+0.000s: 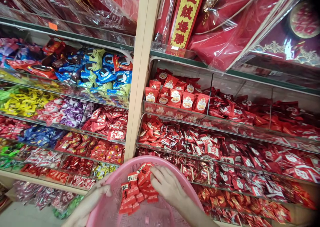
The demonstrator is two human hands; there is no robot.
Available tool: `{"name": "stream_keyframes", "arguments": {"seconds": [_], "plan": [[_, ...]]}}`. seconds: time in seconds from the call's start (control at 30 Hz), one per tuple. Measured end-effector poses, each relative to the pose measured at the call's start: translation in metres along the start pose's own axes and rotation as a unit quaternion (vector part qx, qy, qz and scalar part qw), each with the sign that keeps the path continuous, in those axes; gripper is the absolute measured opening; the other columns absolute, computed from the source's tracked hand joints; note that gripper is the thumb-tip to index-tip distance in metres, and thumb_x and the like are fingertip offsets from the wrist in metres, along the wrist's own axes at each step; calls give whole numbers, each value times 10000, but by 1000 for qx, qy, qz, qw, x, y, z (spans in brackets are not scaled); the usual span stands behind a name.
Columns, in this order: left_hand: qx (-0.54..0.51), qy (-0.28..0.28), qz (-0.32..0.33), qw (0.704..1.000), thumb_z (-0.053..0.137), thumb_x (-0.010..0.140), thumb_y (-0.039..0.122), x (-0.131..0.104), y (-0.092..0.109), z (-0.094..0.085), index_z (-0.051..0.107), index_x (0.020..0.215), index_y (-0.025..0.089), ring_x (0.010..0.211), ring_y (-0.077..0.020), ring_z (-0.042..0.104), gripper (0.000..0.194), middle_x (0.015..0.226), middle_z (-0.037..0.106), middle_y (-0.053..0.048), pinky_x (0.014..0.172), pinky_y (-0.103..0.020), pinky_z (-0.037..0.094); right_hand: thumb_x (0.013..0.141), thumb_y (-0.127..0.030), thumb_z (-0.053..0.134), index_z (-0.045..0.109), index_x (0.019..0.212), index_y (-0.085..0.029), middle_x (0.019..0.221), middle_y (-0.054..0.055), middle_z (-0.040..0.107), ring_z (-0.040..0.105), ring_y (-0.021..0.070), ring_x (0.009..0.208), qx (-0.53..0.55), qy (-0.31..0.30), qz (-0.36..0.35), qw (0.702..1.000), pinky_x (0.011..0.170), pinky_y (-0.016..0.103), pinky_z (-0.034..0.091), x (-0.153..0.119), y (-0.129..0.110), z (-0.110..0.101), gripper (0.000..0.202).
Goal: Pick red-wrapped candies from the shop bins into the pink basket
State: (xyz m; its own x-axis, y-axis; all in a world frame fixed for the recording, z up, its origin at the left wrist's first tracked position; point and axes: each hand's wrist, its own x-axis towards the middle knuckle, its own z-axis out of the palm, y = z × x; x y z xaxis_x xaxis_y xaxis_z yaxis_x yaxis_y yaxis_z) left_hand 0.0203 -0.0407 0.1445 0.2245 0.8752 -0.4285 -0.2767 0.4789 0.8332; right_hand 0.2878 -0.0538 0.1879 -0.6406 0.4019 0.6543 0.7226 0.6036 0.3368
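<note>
Two hands (166, 184), one pink basket (107, 210), one wooden post (140, 54)

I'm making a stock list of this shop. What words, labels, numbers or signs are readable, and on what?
"植絨婚聯": red characters down the yellow banner; the second is a little unclear.
Too blurred to read surely: the black characters on the red packets in the pink basket, and the round medallion.
Too small: print on the shelf candy packets.
No brand or number is legible.
</note>
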Motion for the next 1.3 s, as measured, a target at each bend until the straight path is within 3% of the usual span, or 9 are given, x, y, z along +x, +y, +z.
{"name": "stream_keyframes", "arguments": {"seconds": [0.23,0.43,0.53,0.73,0.9,1.03,1.2,1.3], "plan": [[-4,-3,5,1000,502,499,54,-7,6,10,624,1074,153,432,-120,461,596,661,648,16,439,-237,405,905,-151,393,558,798,-184,1061,44,599,498,167,812,-17,-37,8,999,762,308,407,7,-17,14,199],[-18,12,1,1000,517,506,57,-3,2,8,654,889,146,457,-138,475,417,526,517,48,448,-237,405,870,-181,484,531,806,-191,953,31,589,488,170,759,-37,-90,13,995,799,335,376,15,-40,23,80],[-22,14,1,1000,517,508,56,0,-1,4,656,874,152,459,-134,472,403,547,534,44,454,-238,405,855,-182,508,524,791,-187,872,24,580,491,174,739,-43,-104,14,994,782,336,371,15,-46,29,66],[-8,18,-2,1000,513,510,63,-2,0,3,617,1108,177,479,-158,538,618,652,652,20,457,-250,412,853,-186,527,514,791,-189,888,31,591,504,169,751,-41,-131,13,990,789,338,363,6,-49,44,64],[-2,2,5,1000,508,527,53,-5,3,6,579,1184,179,508,-153,541,673,720,672,17,466,-246,420,853,-178,531,530,808,-177,777,18,561,498,168,705,-30,-174,13,984,753,341,372,3,-50,46,45],[14,1,8,1000,497,542,53,-4,3,10,543,1231,172,530,-146,541,701,716,676,11,502,-239,427,840,-200,565,559,779,-170,764,15,553,498,169,718,-26,-169,13,985,739,334,374,4,-52,44,68],[15,-15,8,1000,487,537,71,2,0,9,552,1228,159,439,-137,483,700,732,684,-10,434,-245,374,862,-519,475,575,722,-178,720,7,544,489,165,716,13,-98,42,994,728,324,362,21,-38,33,382],[14,-5,0,1000,491,544,74,2,0,7,502,1279,177,508,-151,530,742,805,693,-11,468,-248,401,900,-493,415,582,731,-175,723,15,561,490,159,716,8,-69,96,993,718,315,341,47,-2,17,397]]}}
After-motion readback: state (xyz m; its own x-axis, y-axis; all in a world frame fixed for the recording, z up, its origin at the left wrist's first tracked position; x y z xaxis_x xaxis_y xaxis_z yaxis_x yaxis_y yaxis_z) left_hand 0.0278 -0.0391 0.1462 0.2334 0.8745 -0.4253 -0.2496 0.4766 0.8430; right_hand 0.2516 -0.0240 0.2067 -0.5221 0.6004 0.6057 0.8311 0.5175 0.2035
